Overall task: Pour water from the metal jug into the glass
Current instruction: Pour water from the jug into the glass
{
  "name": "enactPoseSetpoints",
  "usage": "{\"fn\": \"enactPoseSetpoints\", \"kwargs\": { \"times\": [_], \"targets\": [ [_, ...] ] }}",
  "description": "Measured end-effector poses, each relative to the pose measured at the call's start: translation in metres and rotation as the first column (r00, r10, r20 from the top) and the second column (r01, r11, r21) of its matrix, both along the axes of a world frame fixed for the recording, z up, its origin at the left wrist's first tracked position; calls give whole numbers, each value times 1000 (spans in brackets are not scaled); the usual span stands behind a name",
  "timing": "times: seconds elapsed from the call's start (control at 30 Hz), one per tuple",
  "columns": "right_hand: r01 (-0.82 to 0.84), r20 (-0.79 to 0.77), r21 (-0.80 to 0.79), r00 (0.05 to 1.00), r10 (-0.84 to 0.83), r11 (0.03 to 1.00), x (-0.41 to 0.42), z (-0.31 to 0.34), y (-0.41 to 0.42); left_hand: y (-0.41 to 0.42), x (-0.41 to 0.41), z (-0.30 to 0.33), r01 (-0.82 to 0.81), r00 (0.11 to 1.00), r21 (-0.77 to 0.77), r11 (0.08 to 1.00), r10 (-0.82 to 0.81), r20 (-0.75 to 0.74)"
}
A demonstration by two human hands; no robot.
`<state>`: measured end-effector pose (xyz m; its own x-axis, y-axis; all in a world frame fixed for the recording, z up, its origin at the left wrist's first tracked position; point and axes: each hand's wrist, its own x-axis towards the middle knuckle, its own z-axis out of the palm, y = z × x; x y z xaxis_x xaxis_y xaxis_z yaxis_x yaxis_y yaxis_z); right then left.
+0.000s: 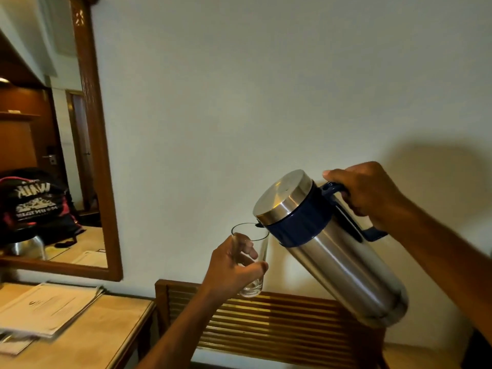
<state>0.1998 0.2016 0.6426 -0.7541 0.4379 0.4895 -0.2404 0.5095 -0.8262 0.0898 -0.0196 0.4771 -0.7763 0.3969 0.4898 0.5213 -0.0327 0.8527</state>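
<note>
My right hand [368,194] grips the dark blue handle of the metal jug [343,259], a steel cylinder with a blue collar and a steel lid. The jug is tilted to the left, and its small spout rests over the rim of the glass [262,246]. My left hand [231,265] holds the clear glass upright in the air by its lower half. I see no stream of water, and the glass looks empty apart from its thick base.
A wooden slatted rack [279,323] stands below the hands against the wall. At the left is a table [106,331] with a stack of papers [50,307]. A wood-framed mirror [103,182] hangs above it.
</note>
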Motion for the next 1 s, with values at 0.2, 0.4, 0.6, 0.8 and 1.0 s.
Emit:
{"fn": "enactPoseSetpoints", "kwargs": {
  "times": [0.2, 0.4, 0.6, 0.8, 1.0],
  "targets": [
    [-16, 14, 273, 1000, 13, 962, -11, 33, 3, 6, -5, 7, -12, 997, -53, 999, 8, -77],
    [48, 48, 554, 995, -89, 831, -24, 50, -2, 12, -9, 13, -36, 986, -86, 996, 21, -162],
    [12, 101, 625, 990, -96, 781, -34, 60, -6, 13, -14, 11, -31, 983, -104, 994, 11, -183],
    [-32, 141, 668, 986, -85, 743, -41, 67, -17, 10, -18, 11, -40, 984, -122, 992, 18, -178],
    [-96, 157, 731, 987, -31, 675, -45, 70, -28, 3, -21, 8, -38, 986, -129, 991, 16, -166]
  ]
}}
